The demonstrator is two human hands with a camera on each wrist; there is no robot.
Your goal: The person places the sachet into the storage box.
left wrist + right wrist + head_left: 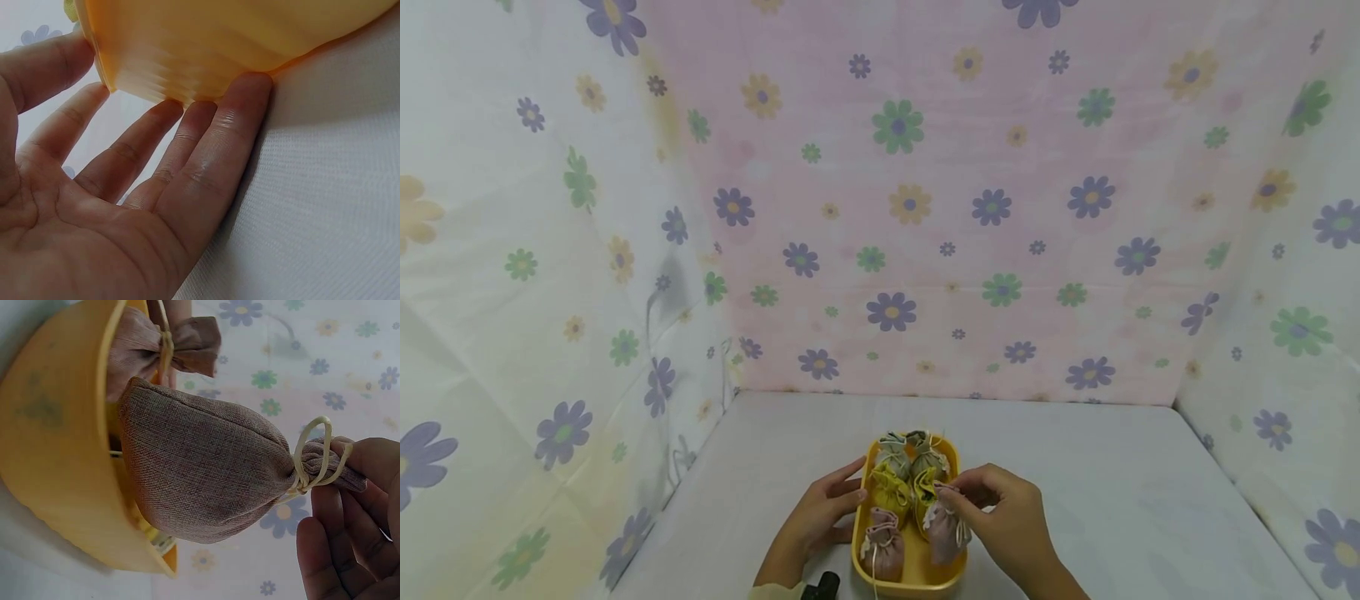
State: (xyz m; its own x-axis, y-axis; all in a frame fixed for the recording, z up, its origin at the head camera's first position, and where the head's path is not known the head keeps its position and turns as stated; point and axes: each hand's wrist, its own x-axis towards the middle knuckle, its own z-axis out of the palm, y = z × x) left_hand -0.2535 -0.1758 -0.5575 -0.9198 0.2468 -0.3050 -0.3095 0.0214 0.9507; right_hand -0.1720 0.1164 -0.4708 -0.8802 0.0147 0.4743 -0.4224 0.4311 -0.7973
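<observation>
My right hand [1011, 517] pinches the gathered neck of a mauve drawstring pouch [946, 537] between thumb and fingers. In the right wrist view the pouch [206, 462] hangs full and rounded at the rim of a yellow tray [56, 431], its pale cord looped round the neck. My left hand [820, 512] steadies the tray's left side; its straight fingertips [247, 94] touch the outer wall in the left wrist view. Inside the tray, a second mauve pouch [883, 554] lies front left. Yellow-green pouches [891, 493] fill the middle, and grey-beige pouches [892, 456] the far end.
A white-covered table [1112, 483] lies under the tray. Flowered cloth walls [955, 250] stand at the back and both sides. A small black object [823, 586] shows near my left wrist at the bottom edge.
</observation>
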